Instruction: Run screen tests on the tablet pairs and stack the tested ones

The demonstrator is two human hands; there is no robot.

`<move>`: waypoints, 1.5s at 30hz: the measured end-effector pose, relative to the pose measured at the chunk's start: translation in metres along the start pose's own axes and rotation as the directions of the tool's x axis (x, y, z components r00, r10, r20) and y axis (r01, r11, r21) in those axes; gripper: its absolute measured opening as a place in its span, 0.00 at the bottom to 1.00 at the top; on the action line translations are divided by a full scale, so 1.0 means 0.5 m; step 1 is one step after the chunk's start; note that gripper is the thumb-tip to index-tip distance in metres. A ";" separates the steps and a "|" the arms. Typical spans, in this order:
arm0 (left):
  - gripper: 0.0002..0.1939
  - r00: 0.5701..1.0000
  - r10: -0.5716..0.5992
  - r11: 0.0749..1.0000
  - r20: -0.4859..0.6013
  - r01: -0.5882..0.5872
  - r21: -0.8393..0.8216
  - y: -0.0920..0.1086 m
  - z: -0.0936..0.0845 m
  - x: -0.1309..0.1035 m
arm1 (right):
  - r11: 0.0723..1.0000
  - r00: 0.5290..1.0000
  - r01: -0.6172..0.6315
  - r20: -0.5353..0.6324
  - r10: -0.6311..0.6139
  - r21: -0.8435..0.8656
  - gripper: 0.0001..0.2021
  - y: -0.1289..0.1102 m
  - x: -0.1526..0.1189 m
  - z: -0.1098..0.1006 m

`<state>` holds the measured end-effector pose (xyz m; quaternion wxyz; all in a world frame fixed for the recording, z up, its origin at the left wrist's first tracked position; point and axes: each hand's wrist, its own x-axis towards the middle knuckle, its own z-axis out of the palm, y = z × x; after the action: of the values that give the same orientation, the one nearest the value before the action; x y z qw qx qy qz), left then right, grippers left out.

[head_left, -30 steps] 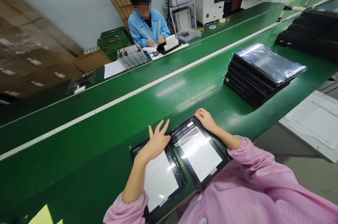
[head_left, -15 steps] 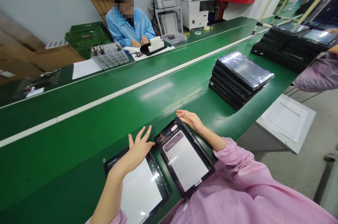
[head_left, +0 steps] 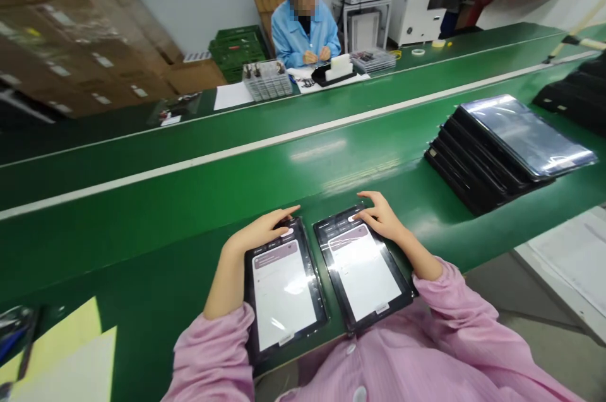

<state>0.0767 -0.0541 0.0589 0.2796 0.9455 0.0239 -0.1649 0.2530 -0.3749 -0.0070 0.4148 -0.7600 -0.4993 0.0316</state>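
Two black tablets lie side by side at the table's near edge, both with lit screens. On the left tablet (head_left: 284, 291), the screen shows a dark top band and a white area below. My left hand (head_left: 260, 230) rests over its upper end, fingers stretched out and at least one at the screen's top. The right tablet (head_left: 368, 272) shows a similar picture. At its upper right corner is my right hand (head_left: 382, 218), fingers apart, with a fingertip at the pale button on the screen. Neither hand grips its tablet.
A stack of black tablets (head_left: 497, 156) stands to the right on the green table (head_left: 199, 181). Yellow paper sheets (head_left: 66, 339) lie at front left. Across the table sits a co-worker in blue (head_left: 303, 36), beside a stack of clear trays (head_left: 267, 80).
The view has turned left. My left hand has come down onto the left tablet's top, whose screen now shows the dark band. My right hand has shifted from the tablet's edge onto its screen.
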 end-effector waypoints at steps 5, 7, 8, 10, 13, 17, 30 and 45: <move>0.33 1.000 0.011 0.996 0.011 -0.009 -0.093 0.002 -0.001 -0.003 | 0.994 0.997 -0.042 -0.067 0.048 0.096 0.19 0.015 -0.001 -0.010; 0.33 1.000 -0.012 0.991 0.021 0.015 -0.133 0.000 -0.004 -0.012 | 0.979 0.993 -0.085 -0.070 0.099 0.187 0.18 0.024 -0.001 -0.016; 0.33 0.999 -0.017 0.991 0.032 0.021 -0.133 0.000 -0.004 -0.017 | 0.967 0.991 -0.115 -0.035 0.127 0.227 0.18 0.028 -0.002 -0.018; 0.37 0.998 -0.002 0.995 0.062 0.008 -0.103 0.001 -0.002 -0.022 | 0.945 0.985 -0.169 0.093 0.148 0.281 0.26 0.034 -0.005 -0.020; 0.49 0.996 0.032 0.999 0.083 -0.028 -0.044 0.002 0.009 -0.019 | 0.958 0.953 -0.146 0.296 0.068 0.249 0.50 0.033 -0.012 -0.020; 0.56 1.000 0.009 0.998 -0.008 -0.010 -0.065 -0.007 0.023 0.000 | 0.982 0.929 -0.077 0.370 0.009 0.171 0.60 0.027 -0.015 -0.016; 0.43 0.997 -0.012 0.998 0.077 0.017 -0.056 0.022 -0.007 -0.036 | 0.907 0.893 -0.250 0.442 0.082 0.338 0.58 0.052 -0.015 -0.044; 0.66 0.978 -0.148 0.946 0.150 0.096 0.310 0.103 0.054 -0.042 | 0.927 0.921 -0.220 0.377 0.096 0.302 0.49 0.037 -0.031 -0.070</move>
<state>0.0561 -0.1111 0.0713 0.1227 0.9560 0.0331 -0.2643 0.2751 -0.4109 -0.0018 0.4380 -0.6972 -0.4891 0.2878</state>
